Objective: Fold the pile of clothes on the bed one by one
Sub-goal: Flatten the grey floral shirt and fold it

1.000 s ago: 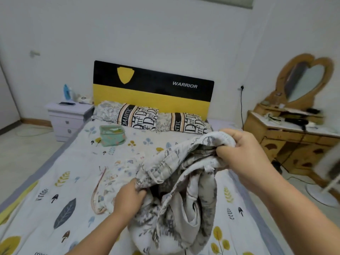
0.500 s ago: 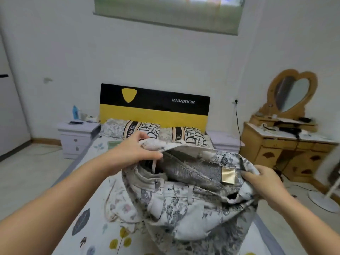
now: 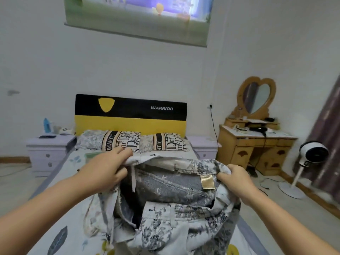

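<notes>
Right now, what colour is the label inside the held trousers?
Shiny gold label, clearest in the head view.

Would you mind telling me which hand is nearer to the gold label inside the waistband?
Right. The right hand grips the waistband right beside the gold label; the left hand holds the opposite end.

The walls (image 3: 128, 70) are pale and plain. A green roll-down blind (image 3: 138, 17) hangs at the top of the frame, with light glowing through it. In the middle stands a black and yellow headboard (image 3: 130, 116). A white bedside table (image 3: 49, 151) is at the left. At the right are a wooden dresser (image 3: 257, 146) with a heart-shaped mirror (image 3: 256, 97), a white fan (image 3: 312, 153) and a dark curtain (image 3: 329, 135).
</notes>
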`<control>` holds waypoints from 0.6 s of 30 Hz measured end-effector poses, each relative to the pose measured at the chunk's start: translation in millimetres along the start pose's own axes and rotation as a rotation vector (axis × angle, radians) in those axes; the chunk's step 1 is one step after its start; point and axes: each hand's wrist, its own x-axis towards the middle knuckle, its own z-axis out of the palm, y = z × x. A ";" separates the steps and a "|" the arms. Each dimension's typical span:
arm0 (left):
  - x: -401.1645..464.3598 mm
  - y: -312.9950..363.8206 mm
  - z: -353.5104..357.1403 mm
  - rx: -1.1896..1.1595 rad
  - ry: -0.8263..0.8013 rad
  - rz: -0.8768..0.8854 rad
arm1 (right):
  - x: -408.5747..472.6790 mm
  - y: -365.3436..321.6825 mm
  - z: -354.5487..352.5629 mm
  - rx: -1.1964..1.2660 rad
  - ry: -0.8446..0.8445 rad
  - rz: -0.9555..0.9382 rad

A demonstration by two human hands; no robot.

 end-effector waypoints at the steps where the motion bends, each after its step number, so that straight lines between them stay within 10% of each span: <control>1: 0.5 2.3 1.0 -0.018 0.032 0.004 | -1.1 1.5 -0.1 -0.006 0.000 0.005; 18: 57.2 -14.1 -10.4 -0.568 0.085 -0.619 | -50.7 45.4 10.5 -0.678 -0.489 -0.046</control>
